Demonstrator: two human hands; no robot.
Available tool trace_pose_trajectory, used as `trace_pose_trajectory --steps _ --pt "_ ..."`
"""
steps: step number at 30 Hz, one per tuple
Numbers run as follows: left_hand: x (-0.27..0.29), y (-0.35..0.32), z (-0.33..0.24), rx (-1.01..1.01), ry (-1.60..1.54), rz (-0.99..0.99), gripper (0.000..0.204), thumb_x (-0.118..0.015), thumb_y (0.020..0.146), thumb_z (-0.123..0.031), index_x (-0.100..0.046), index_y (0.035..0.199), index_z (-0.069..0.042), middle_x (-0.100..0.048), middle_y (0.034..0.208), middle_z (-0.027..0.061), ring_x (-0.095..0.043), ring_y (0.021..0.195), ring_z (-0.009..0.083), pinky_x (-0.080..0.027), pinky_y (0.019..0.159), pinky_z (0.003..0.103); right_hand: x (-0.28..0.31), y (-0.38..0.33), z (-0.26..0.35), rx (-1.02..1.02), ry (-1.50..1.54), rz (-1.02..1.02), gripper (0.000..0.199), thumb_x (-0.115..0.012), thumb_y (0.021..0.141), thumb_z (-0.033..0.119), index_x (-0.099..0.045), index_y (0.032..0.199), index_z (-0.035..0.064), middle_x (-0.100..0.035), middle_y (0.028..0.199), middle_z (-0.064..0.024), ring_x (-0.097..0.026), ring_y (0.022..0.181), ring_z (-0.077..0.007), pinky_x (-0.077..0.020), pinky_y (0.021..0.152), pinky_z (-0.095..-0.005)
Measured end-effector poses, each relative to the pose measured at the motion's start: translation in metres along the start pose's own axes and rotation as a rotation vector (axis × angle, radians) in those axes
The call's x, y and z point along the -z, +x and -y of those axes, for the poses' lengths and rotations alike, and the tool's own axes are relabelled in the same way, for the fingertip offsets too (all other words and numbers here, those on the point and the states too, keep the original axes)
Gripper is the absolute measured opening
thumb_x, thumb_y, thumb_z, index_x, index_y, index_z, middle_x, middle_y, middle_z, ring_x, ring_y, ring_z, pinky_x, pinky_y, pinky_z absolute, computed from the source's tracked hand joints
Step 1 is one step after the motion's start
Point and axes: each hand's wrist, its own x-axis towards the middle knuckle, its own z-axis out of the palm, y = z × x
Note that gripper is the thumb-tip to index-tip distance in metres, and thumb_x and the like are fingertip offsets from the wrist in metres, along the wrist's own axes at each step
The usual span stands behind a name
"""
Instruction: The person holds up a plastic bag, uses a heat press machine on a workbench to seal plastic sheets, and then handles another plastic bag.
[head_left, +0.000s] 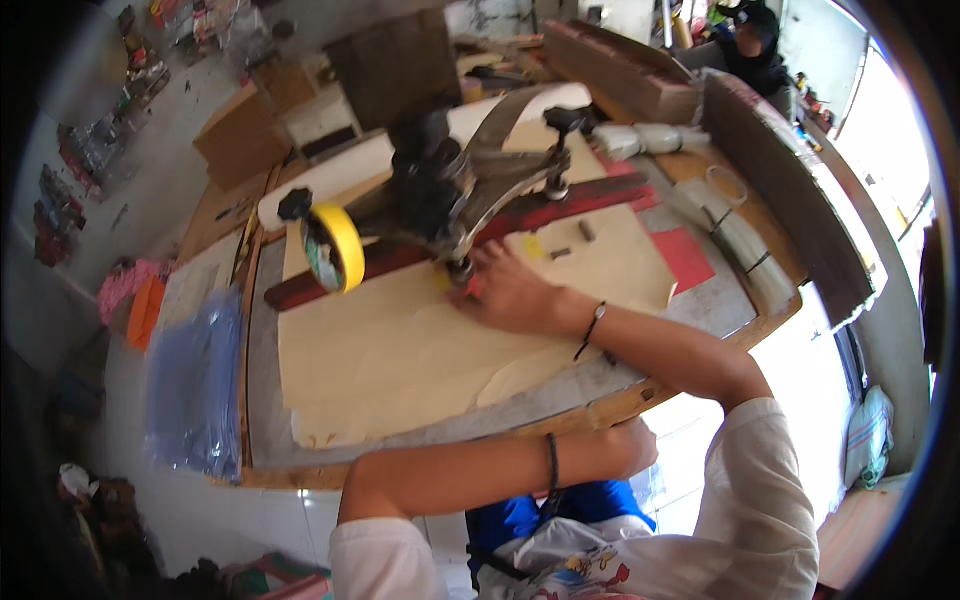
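My right hand [515,290] reaches over a cream sheet [400,350] on the table. Its fingers are closed on a small red object [472,288], mostly hidden by them, beside the metal foot [458,268] of a dark metal clamp frame [430,190]. A long dark red bar [590,198] runs under that frame. Close to the table's front edge, my left hand [632,447] is curled into a fist; whatever it may hold is hidden. A roll of yellow tape [347,248] hangs by a black knob [295,204] of the frame.
Two small dark pieces [587,231] lie on the sheet's far right. Clear plastic bundles [735,245] and a long dark board [790,190] line the right side. A stack of bluish plastic [195,380] hangs at the left. Another person [750,50] is at the far right.
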Motion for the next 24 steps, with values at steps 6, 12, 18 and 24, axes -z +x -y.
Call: trace_pose_trajectory --steps 6,12,18,24 --pt "-0.022 0.003 -0.008 0.045 0.145 -0.184 0.014 -0.068 0.076 -0.019 -0.073 0.081 -0.007 -0.072 0.079 0.0086 -0.07 0.073 0.0255 -0.05 0.062 0.038 0.004 0.0 -0.01 0.013 -0.04 0.011 0.054 -0.06 0.094 0.035 -0.05 0.141 0.0106 -0.045 0.143 -0.0243 -0.041 0.131 -0.0433 -0.0303 0.109 -0.0534" --pt "-0.037 -0.003 -0.009 0.102 0.448 -0.399 0.016 -0.066 0.072 -0.022 -0.069 0.077 -0.007 -0.064 0.066 0.0035 -0.055 0.058 0.0172 -0.04 0.051 0.035 0.018 0.005 -0.002 -0.033 0.064 0.087 0.054 -0.062 0.094 0.036 -0.052 0.139 0.0088 -0.045 0.145 -0.0202 -0.037 0.137 -0.039 -0.0255 0.115 -0.0499" --pt "-0.037 -0.015 -0.01 0.207 0.521 -0.74 0.018 -0.066 0.063 -0.023 -0.064 0.071 -0.007 -0.056 0.061 0.0013 -0.05 0.056 0.0178 -0.038 0.049 0.035 0.001 0.002 -0.01 0.038 -0.004 -0.046 0.055 -0.054 0.096 0.045 -0.053 0.136 0.0076 -0.052 0.134 -0.0254 -0.043 0.129 -0.0419 -0.0282 0.112 -0.0529" --pt "-0.037 0.002 -0.01 0.143 0.447 -0.55 0.022 -0.067 0.069 -0.025 -0.066 0.079 -0.005 -0.06 0.071 0.0044 -0.054 0.064 0.0221 -0.041 0.057 0.041 0.016 0.006 -0.001 -0.054 0.147 0.082 0.061 -0.058 0.095 0.045 -0.048 0.14 0.0062 -0.049 0.14 -0.0231 -0.041 0.132 -0.0422 -0.0272 0.114 -0.053"
